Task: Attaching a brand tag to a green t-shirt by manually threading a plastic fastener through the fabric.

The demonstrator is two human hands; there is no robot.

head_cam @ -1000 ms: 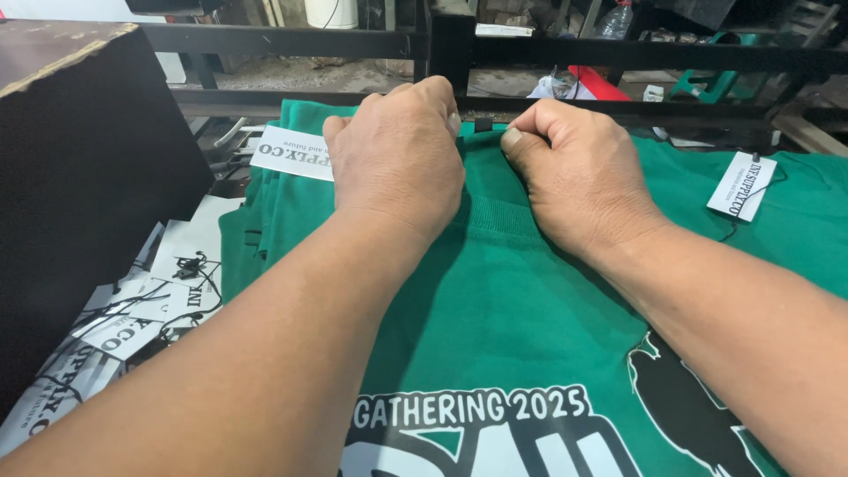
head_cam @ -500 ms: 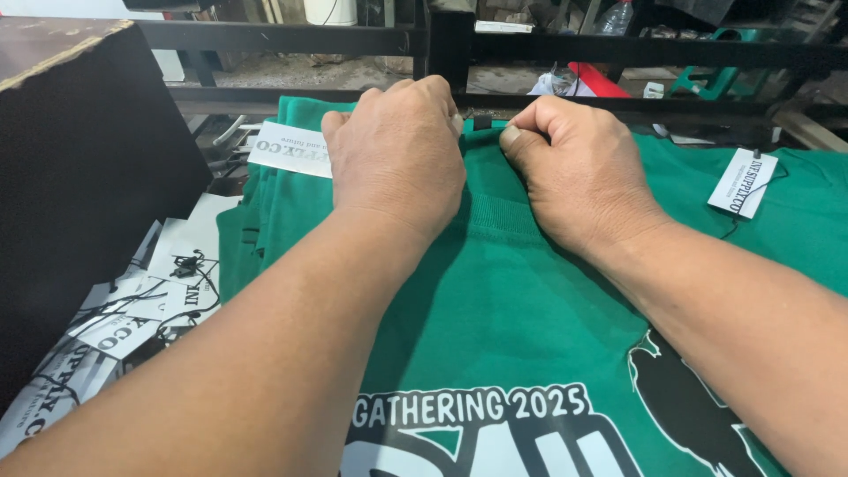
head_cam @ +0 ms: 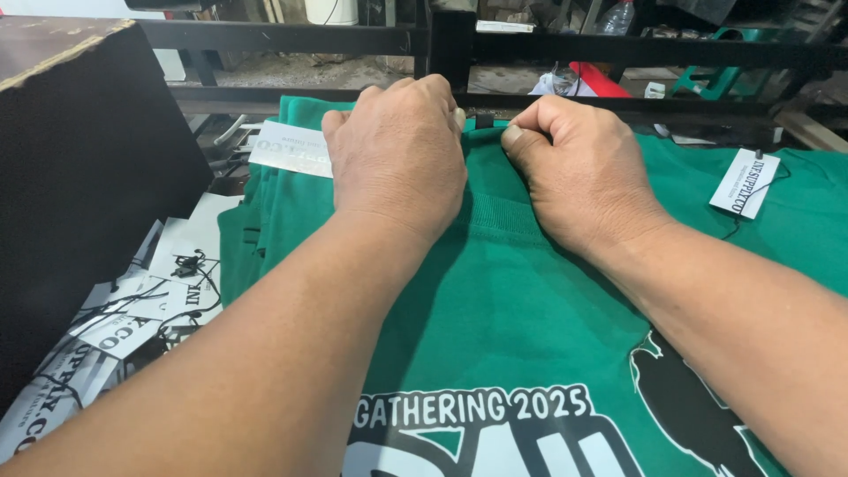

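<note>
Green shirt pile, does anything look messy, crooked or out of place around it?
Mostly tidy: the green shirt lies flat under the left hand and right hand at its collar. The oddity is left of the pile: white hang tags with black strings lie scattered and overlapping, not stacked.

A plain deep green is shown by the shirt (head_cam: pixel 530 291), with a finer ribbed green band at its collar (head_cam: pixel 495 216). A white and black print (head_cam: pixel 495 433) is carried low on the shirt, white letters being outlined in black, and a solid black figure (head_cam: pixel 689 415) is seen beside them. White tags with black lettering and black strings are found about the shirt: one (head_cam: pixel 291 148) at its upper left, one (head_cam: pixel 745 183) at its right, and a heap (head_cam: pixel 115 327) to its left. A black box (head_cam: pixel 79 177) with a brown top is seen left of the shirt, black bars (head_cam: pixel 291 37) above it.
</note>
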